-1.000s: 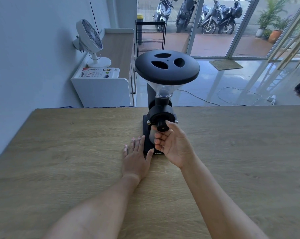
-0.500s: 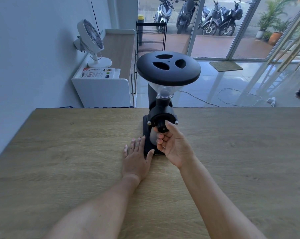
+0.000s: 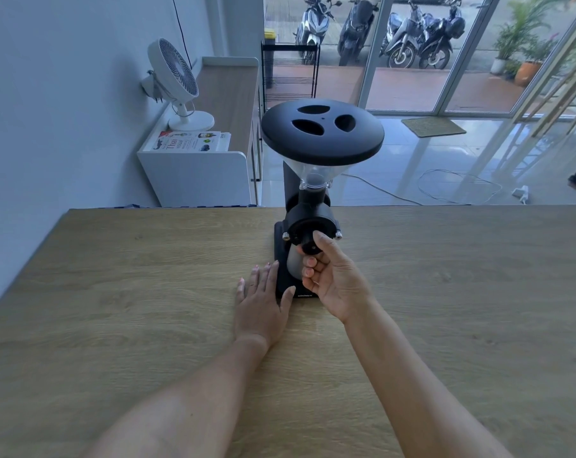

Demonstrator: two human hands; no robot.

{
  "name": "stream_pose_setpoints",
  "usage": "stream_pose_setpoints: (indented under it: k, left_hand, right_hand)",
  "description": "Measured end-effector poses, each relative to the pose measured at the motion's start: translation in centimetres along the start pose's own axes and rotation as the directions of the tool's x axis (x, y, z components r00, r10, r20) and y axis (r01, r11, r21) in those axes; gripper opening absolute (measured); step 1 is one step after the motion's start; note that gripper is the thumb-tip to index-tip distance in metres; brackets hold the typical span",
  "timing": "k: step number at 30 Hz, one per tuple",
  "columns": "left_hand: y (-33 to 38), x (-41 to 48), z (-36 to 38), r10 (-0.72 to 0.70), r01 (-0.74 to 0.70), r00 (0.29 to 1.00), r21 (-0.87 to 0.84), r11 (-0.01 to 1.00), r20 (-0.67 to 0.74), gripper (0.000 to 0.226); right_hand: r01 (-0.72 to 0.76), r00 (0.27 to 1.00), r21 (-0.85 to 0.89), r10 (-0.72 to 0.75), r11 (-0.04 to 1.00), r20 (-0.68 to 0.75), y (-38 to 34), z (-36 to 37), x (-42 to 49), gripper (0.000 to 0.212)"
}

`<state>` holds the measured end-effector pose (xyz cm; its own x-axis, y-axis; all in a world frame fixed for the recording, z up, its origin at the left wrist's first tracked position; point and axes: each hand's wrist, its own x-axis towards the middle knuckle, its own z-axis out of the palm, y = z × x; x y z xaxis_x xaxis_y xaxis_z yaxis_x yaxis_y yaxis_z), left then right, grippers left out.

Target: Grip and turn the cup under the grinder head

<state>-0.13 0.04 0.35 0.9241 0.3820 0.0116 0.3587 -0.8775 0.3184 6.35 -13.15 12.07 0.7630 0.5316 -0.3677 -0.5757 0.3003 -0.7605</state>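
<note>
A black coffee grinder (image 3: 308,219) with a clear funnel hopper and a wide black lid (image 3: 322,132) stands at the far middle of the wooden table (image 3: 114,309). My right hand (image 3: 333,276) pinches the small black knob (image 3: 308,244) on the grinder's front between thumb and fingers, in front of a metal cup (image 3: 293,262) under the spout. My left hand (image 3: 260,305) lies flat on the table, its thumb touching the grinder's base.
Beyond the table's far edge stand a low white cabinet (image 3: 197,173) with a white fan (image 3: 177,81) and a book, a black wire rack (image 3: 290,71), a cable on the tiled floor and glass doors with parked scooters outside.
My right hand's fingers have curled from loosely open below the knob to a pinch on it. The left hand has stayed flat beside the base.
</note>
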Motion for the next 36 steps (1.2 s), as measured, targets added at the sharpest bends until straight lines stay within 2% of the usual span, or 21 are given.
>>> stream_pose_setpoints:
  k: [7,16,28,30,33,36]
  left_hand:
    - [0.15,0.02,-0.22,0.006,-0.006,1.000,-0.014,1.000,0.002,0.060]
    - [0.14,0.04,-0.22,0.007,-0.007,1.000,-0.006,1.000,0.003,0.058]
    - [0.13,0.08,-0.08,0.003,-0.003,1.000,-0.007,1.000,-0.007,0.059]
    - [0.16,0.10,-0.12,0.003,-0.003,1.000,-0.011,1.000,-0.005,0.058]
    - [0.21,0.12,-0.17,0.001,-0.001,1.000,-0.013,1.000,-0.002,0.058]
    - [0.13,0.04,-0.14,0.001,-0.001,1.000,-0.004,1.000,-0.001,0.058]
  right_hand:
    - [0.013,1.000,-0.011,-0.013,1.000,-0.018,-0.18,0.26,-0.09,0.044]
    - [0.021,0.999,-0.008,-0.021,1.000,-0.034,-0.19,0.28,-0.11,0.055]
    - [0.063,0.990,-0.117,-0.077,0.991,-0.119,-0.32,0.67,0.01,0.067]
    - [0.061,0.989,-0.123,-0.077,0.990,-0.125,-0.36,0.70,-0.02,0.065]
    - [0.048,0.990,-0.123,-0.064,0.991,-0.129,-0.40,0.57,-0.03,0.048]
    - [0.032,0.995,-0.135,-0.044,0.990,-0.085,-0.58,0.31,-0.06,0.043]
